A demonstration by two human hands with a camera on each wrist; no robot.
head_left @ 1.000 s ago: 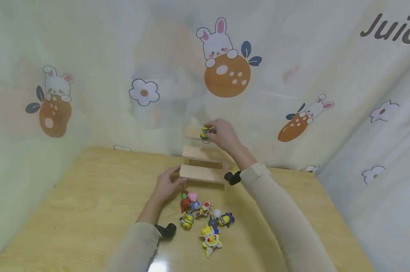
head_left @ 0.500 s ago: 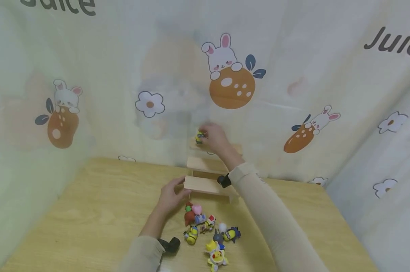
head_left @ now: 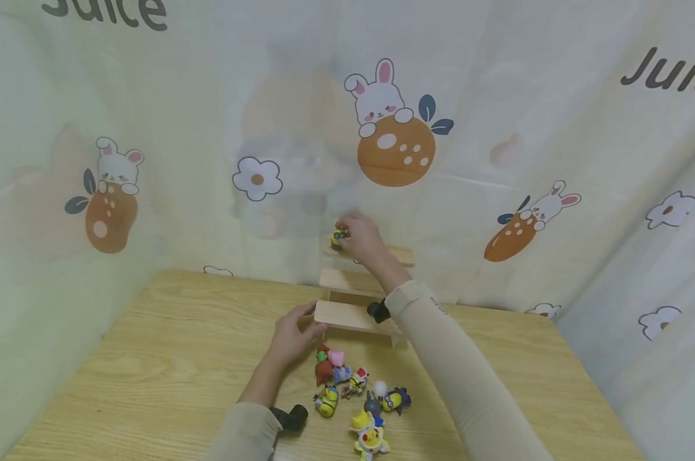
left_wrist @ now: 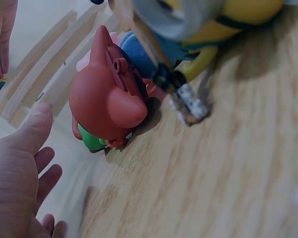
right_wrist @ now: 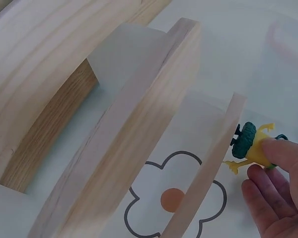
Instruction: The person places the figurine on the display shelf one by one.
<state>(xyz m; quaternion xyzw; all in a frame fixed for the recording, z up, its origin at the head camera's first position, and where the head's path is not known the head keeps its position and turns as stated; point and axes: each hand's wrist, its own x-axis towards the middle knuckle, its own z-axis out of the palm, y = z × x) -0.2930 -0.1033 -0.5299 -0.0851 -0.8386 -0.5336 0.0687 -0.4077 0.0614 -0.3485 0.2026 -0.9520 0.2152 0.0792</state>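
My right hand (head_left: 363,240) pinches a yellow-and-green Minion figure (head_left: 337,238) upright at the left end of the top step. In the right wrist view the Minion figure (right_wrist: 253,144) has its dark feet against or very near that board (right_wrist: 208,163). My left hand (head_left: 292,334) holds the left end of the lowest step of the wooden display stand (head_left: 347,314), thumb in front. Its other fingers hang loosely in the left wrist view. Near it lies a red-brown figure (left_wrist: 102,94) with a green part.
Several small figures lie in front of the stand, among them a Minion (head_left: 327,401), another Minion with dark hair (head_left: 395,401) and a yellow-and-white figure (head_left: 372,440). A printed curtain (head_left: 290,128) hangs behind the wooden table (head_left: 175,358).
My right hand has brought the Minion figure left along the top step and down onto or near the board. The left hand keeps its place on the stand. The head view has tilted up.
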